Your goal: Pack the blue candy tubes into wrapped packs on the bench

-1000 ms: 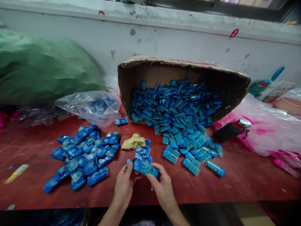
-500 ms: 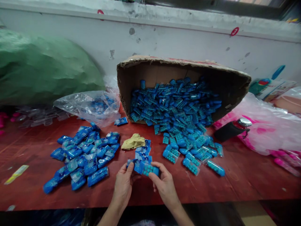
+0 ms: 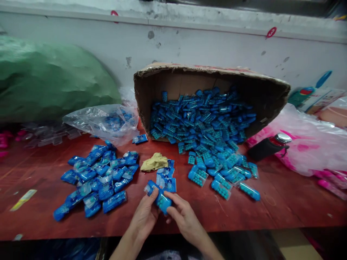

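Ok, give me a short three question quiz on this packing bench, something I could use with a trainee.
1. True or false: the cardboard box lies tipped on its side, and blue capsule cases spill from it onto the red table.
2. What do the left hand and right hand hold between them?
A. a yellow cloth
B. a blue packet
C. a dark bottle
3. Which lies nearer the hands: the yellow cloth or the dark bottle?

Key
1. True
2. B, the blue packet
3. The yellow cloth
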Demonstrator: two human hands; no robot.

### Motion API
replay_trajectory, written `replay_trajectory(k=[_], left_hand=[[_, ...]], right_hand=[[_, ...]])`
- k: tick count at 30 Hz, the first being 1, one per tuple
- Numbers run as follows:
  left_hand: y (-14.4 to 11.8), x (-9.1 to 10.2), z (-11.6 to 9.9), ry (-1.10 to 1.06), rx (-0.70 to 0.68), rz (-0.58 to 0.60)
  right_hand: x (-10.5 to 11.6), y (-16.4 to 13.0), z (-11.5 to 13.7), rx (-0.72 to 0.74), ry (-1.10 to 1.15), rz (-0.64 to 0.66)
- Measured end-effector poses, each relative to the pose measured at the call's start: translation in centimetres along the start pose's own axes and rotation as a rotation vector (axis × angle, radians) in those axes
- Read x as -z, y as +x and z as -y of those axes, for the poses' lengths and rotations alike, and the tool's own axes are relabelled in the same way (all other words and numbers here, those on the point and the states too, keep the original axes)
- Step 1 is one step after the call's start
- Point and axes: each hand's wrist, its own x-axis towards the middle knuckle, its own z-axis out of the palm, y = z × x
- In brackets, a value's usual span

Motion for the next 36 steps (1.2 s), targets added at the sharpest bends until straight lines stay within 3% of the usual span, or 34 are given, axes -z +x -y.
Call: replay_trajectory(k=[3,7,11,18,25,28,31,36], left_hand=[[-0.2,-0.2,0.0,-0.022,0.057,0.07],[-0.6,-1.0,0.8,-0.069,0.09,0.116],[-1.0,-1.6,1.6,-0.029,0.005,0.14],[-1.0,-1.5,0.2,0.006,0.016,0.219],[-1.5,-2.1,0.0,0.002,0.035,0.198],[-1.7,-2.2,0.2,-0.012,0.089,0.208],[-1.9,-2.1,0.8,-0.028,0.115,0.197],[-2.2,-2.6,2.0,-0.055,0.072,0.091]], right_hand=[[0.1,0.1,-0.1,-0.129,0.261,0.036],[-0.3,0.6,-0.9,-0.144,0.385,-0.132],[-0.4,0.8,-1.2,-0.076,0.239,-0.218],[1.1,0.8,-0.5,-0.086,0.271,-0.131],[2.1,1.0,0.8,0.13,-0.157,-0.183],[2.6,1.0,1.1,0.143,-0.121,-0.123],[2.7,0.9,0.9,0.051,0.002,-0.016],[1.9,0.3,-0.1,0.085,-0.111,-0.108]])
